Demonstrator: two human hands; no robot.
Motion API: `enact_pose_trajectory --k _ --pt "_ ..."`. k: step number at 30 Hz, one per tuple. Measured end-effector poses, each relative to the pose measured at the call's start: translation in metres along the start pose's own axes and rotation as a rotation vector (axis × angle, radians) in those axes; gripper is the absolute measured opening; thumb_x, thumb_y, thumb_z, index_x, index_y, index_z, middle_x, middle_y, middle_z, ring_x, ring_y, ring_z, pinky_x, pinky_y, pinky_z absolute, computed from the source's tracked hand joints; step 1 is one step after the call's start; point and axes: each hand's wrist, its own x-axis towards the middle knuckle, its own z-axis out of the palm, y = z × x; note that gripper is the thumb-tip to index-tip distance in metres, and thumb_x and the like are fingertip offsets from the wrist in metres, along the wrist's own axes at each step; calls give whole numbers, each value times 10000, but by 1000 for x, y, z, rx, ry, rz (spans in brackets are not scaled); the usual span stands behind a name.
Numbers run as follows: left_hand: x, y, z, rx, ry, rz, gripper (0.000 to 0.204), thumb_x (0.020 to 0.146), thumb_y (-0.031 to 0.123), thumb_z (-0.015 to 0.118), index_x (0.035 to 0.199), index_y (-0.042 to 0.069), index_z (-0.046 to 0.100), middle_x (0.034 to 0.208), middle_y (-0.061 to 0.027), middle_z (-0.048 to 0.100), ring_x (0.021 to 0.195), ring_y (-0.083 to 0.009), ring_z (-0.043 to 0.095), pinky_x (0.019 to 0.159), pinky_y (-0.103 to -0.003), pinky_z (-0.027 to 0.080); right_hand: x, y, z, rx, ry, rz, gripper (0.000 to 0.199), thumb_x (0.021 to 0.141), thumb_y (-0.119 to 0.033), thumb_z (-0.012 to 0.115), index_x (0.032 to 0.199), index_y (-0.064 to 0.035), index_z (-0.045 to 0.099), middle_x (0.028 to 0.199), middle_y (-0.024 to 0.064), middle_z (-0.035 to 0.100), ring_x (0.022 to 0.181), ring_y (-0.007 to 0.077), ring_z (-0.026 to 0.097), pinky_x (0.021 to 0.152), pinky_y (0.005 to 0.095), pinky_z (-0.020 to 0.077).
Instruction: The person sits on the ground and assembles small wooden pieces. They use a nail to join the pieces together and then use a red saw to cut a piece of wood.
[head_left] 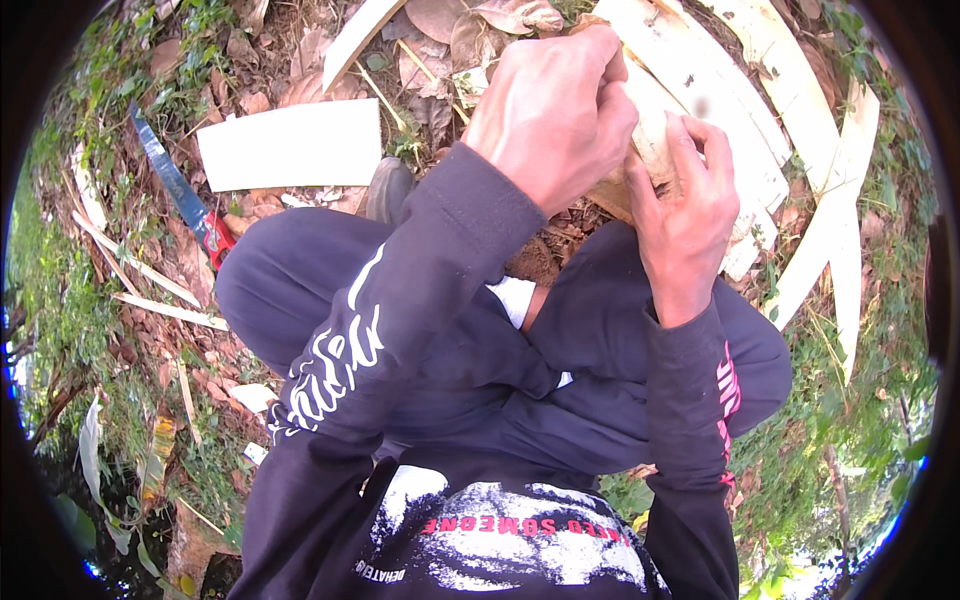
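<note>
My left hand (560, 115) is closed in a fist near the top middle, its knuckles turned up. Whatever its fingers hold is hidden. To its right my right hand (690, 200) has its fingers bent, with thumb and forefinger apart. Its fingertips are by a pale, wood-like piece (652, 108), and I cannot tell whether they press on it. Wide cream-coloured slabs (735, 85) lie just beyond and beside both hands, overlapping one another. Both forearms, in black sleeves, reach up over my crossed legs (480, 410).
A long blue-grey blade with a red handle (216, 238) lies left of my knee. Near it is a cream rectangular slab (290, 145). Long pale strips (845, 240) cross on the right. Thin strips (150, 270), dry leaves (430, 80) and green plants cover the ground around.
</note>
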Motion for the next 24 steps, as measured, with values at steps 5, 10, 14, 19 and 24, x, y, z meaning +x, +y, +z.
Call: enact_pose_trajectory --k 5,10,14,19,24 --pt "-2 -6 19 -39 -28 14 114 813 89 636 850 -17 618 676 -137 648 606 -249 656 589 -339 511 -1 2 1 16 2 6 443 725 -28 751 1146 51 634 1073 168 587 1006 332 579 881 420 487" --pt "-2 -6 15 -10 -76 58 119 795 98 641 802 -11 592 639 -131 611 591 -270 631 587 -371 498 0 -1 -1 22 -9 13 453 724 -29 754 1152 56 632 1078 170 587 1022 337 578 891 418 485" --pt "-7 -4 12 -63 -135 42 118 773 88 634 781 -11 571 614 -134 579 573 -276 609 569 -379 479 -2 3 1 -13 1 -6 455 726 -31 758 1153 63 631 1083 175 587 1021 338 576 893 418 483" --pt "-13 1 6 -95 -219 -27 120 753 77 631 767 -17 558 602 -145 568 567 -277 604 566 -377 475 -3 4 1 9 13 -22 458 729 -36 765 1155 64 631 1092 180 587 1019 341 574 890 419 484" --pt "-16 0 7 -97 -187 -13 118 747 73 631 752 -14 552 594 -141 565 554 -281 603 558 -373 478 -2 3 1 17 0 -7 460 739 -56 764 1160 67 627 1104 181 587 1031 343 571 890 420 482"
